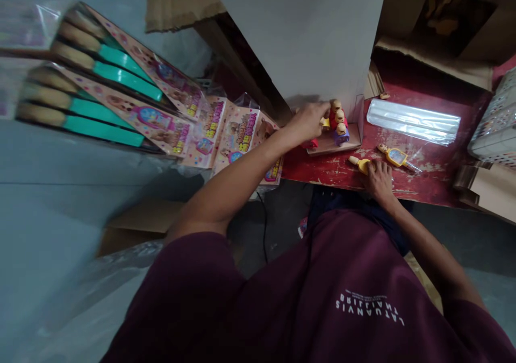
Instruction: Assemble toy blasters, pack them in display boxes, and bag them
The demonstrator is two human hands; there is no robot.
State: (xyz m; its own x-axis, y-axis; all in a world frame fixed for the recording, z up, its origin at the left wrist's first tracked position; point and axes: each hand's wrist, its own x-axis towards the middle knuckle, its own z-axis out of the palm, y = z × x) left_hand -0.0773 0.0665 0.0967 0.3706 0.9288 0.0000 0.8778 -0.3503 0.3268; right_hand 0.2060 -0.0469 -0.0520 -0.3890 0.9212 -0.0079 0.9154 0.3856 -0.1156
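My left hand [309, 122] reaches into a small open cardboard box [334, 149], its fingers closed beside a row of small toys [339, 118] with tan animal-like heads and red and purple bodies. A bit of yellow [324, 122] shows at those fingertips, likely part of another such toy, mostly hidden. My right hand [379, 180] is closed over a yellow toy [363, 165] with a tan top, low on the red tabletop [330, 176]. Beside it lies a similar yellow toy [397, 157] with a pale window and a clear end.
Clear plastic trays or sleeves [413, 121] lie behind the loose toys. Printed pink packages [242, 132] and larger packs with teal parts [124, 72] are at left. A white perforated basket [497, 121] stands at right; a large pale board [314, 29] rises behind the box.
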